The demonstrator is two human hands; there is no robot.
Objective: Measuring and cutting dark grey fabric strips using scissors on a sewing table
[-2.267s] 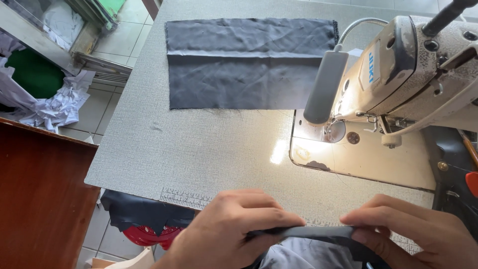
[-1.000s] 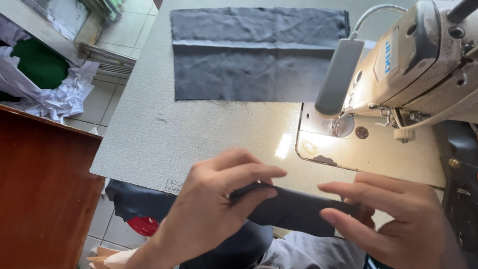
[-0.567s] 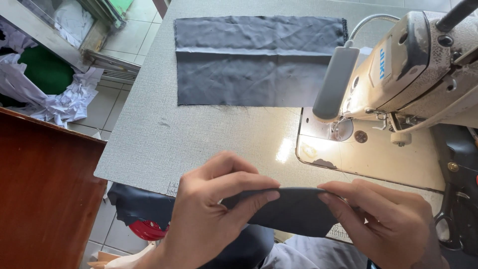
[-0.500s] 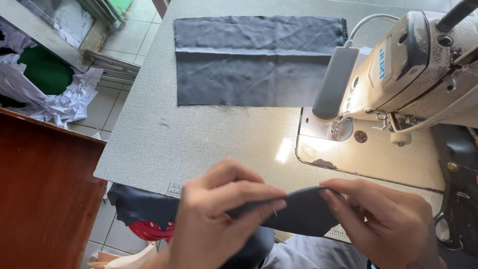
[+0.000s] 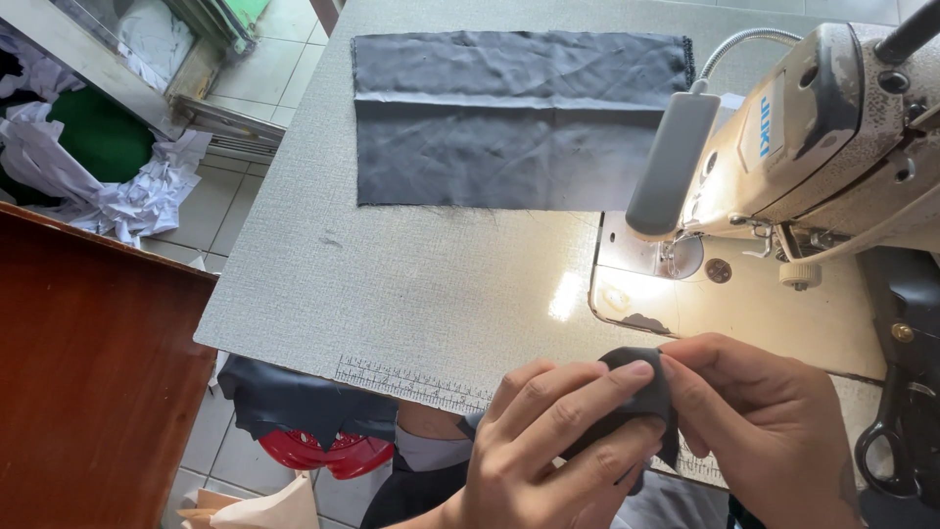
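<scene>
Hiding most of small dark cloth piece (image 5: 641, 407): both hands' fingers (image 5: 578, 407).

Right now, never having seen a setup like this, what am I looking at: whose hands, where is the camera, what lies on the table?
The camera sits on a person's head, looking down. The left hand and right hand belong to that person; together they pinch a small dark fabric piece, bunched between the fingers. On the right stands a cream sewing machine. A large dark cloth lies flat on the grey table. Black scissors rest at the right edge.
</scene>
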